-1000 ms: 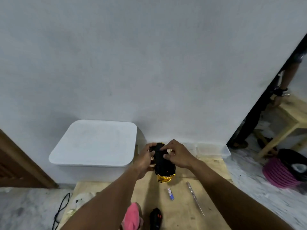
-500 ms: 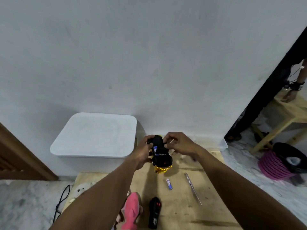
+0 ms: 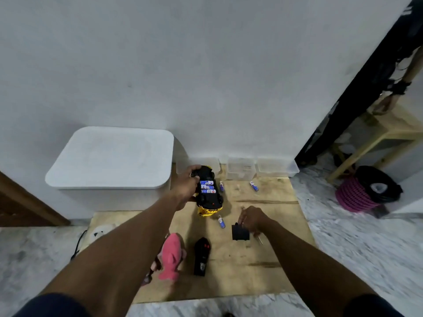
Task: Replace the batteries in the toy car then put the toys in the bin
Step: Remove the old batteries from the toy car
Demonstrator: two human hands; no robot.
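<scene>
Head view. The left hand (image 3: pixel 186 186) grips the toy car (image 3: pixel 209 197) by its far end, fingers curled round the body. The car lies upside down on the wooden board (image 3: pixel 263 266), its gold nose toward the person. Its open underside shows three blue-and-white batteries (image 3: pixel 207 186) seated side by side.

The right hand (image 3: pixel 251 218) hovers low over the board, nearer the person than the car, with its fingers curled down. They pinch the upper edge of a black battery cover (image 3: pixel 240 232). The tip of a screwdriver (image 3: pixel 259 240) shows just beyond the hand.

Three loose batteries lie on the board: one (image 3: pixel 221 186) just right of the car, one (image 3: pixel 254 186) farther right, one (image 3: pixel 221 221) near the car's nose.

A black remote control (image 3: pixel 202 256) and a pink plush toy (image 3: pixel 171 257) lie side by side near the left forearm. The white bin (image 3: pixel 112 156), lid on, stands against the wall, left of the car. Clear containers (image 3: pixel 241 168) line the wall behind the board.
</scene>
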